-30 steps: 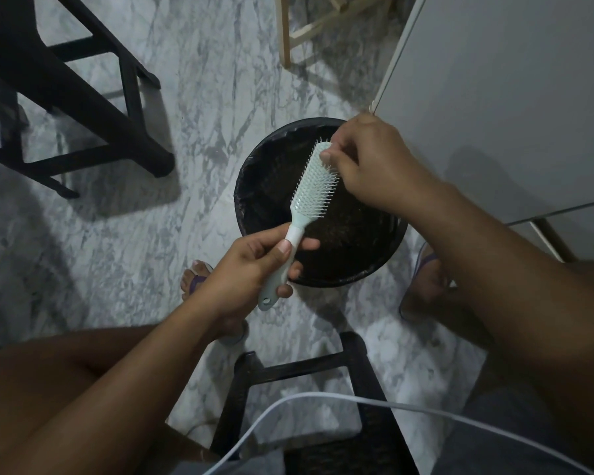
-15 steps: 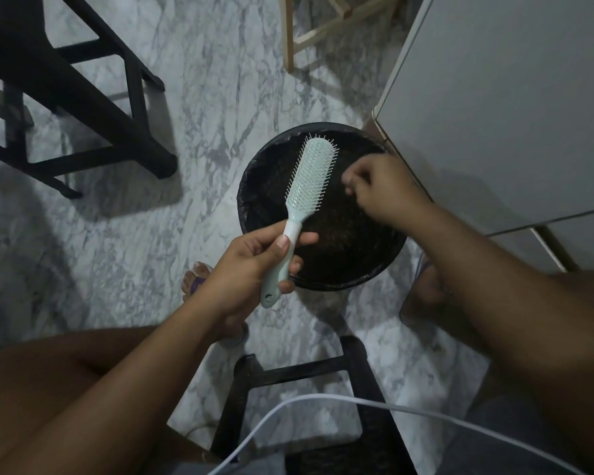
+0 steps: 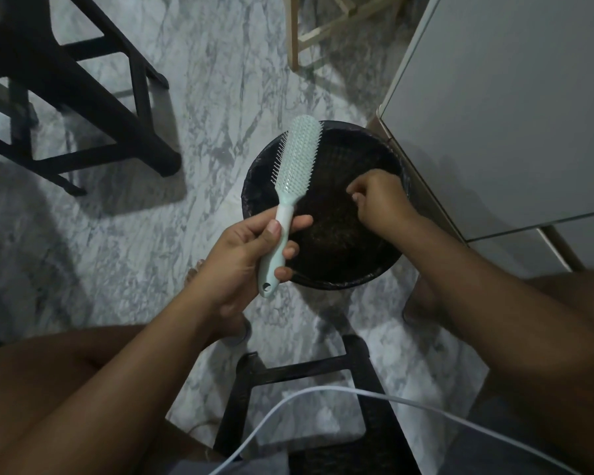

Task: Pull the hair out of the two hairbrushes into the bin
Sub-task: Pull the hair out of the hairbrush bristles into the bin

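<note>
1. hairbrush (image 3: pixel 297 159), pale mint, one item: stood centre frame, head pointing toward the top, bristles showing along its left edge. the head lay over the upper left rim of the bin; the handle ran down into the left hand.
2. left hand (image 3: pixel 244 258): centre frame, fingers wrapped round the brush handle, thumb pressed on its front. the handle's end with its small hole stuck out below the fist.
3. right hand (image 3: pixel 379 200): right of centre, over the open bin, well apart from the brush. fingers curled in with tips drawn together; could not tell whether any hair sat between them.
4. bin (image 3: pixel 340 284), round, dark, lined in black: centre frame on the floor, just beside the grey cabinet.
5. floor (image 3: pixel 203 97): grey-veined marble.
6. grey cabinet (image 3: pixel 511 114): upper right.
7. dark stool (image 3: pixel 83 97): upper left.
8. pale wooden frame (image 3: pixel 323 29): top centre.
9. second dark stool (image 3: pixel 288 371): bottom centre.
10. white cable (image 3: pixel 323 394): arched across the bottom.
</note>
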Available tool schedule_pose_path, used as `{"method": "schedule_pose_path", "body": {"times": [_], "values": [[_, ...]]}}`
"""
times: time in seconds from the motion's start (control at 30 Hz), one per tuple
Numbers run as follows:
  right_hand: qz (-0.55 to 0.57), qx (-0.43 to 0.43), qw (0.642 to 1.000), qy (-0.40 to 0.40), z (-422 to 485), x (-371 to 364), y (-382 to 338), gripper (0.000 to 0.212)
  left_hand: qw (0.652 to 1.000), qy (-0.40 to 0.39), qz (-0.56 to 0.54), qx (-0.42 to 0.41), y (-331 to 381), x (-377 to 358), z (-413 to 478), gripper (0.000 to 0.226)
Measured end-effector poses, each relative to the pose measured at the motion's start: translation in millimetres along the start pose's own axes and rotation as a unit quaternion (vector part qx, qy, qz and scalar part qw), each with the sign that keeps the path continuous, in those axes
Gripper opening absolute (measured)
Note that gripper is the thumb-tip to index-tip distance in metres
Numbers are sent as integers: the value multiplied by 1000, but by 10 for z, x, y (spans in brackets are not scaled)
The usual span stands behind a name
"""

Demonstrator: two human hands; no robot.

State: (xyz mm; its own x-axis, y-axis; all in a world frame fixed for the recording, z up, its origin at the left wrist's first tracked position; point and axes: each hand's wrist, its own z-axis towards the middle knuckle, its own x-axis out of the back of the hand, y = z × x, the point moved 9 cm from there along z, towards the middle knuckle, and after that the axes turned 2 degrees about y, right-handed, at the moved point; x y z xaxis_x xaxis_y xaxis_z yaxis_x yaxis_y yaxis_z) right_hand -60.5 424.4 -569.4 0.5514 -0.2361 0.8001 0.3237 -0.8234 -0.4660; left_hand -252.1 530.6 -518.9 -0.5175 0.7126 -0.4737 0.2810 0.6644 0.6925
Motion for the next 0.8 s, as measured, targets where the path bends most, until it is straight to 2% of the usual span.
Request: {"method": "schedule_pose_path", "body": {"times": [0.07,0.1,0.17,0.2,0.27,0.37,0.43,0.6,0.7,0.8], "values": [[0,9,1000,-14,37,79,-64,51,1000,1,8,4,-27,-1,-7,35],[13,26,1000,-9,40,150,-138,56,1000,3,15,3,-34,6,-10,35],[130,65,988,59,2,423,-323,45,999,11,38,-2,-40,27,-12,34],[209,79,971,88,-50,571,-415,39,999,15,52,-5,-45,34,-8,34],[308,127,938,97,-180,769,-618,35,997,18,70,-11,-58,42,-2,35],[228,216,946,81,-351,842,-900,31,996,20,86,-14,-78,55,4,36],[151,231,958,83,-369,794,-944,26,995,25,100,-14,-86,60,6,36],[2,199,977,76,-362,675,-973,31,987,35,154,-31,-90,55,-8,35],[-25,197,975,96,-447,664,-1010,28,978,32,203,-24,-99,36,-20,36],[-8,181,973,142,-477,712,-993,18,981,32,190,-22,-101,25,-25,38]]}}
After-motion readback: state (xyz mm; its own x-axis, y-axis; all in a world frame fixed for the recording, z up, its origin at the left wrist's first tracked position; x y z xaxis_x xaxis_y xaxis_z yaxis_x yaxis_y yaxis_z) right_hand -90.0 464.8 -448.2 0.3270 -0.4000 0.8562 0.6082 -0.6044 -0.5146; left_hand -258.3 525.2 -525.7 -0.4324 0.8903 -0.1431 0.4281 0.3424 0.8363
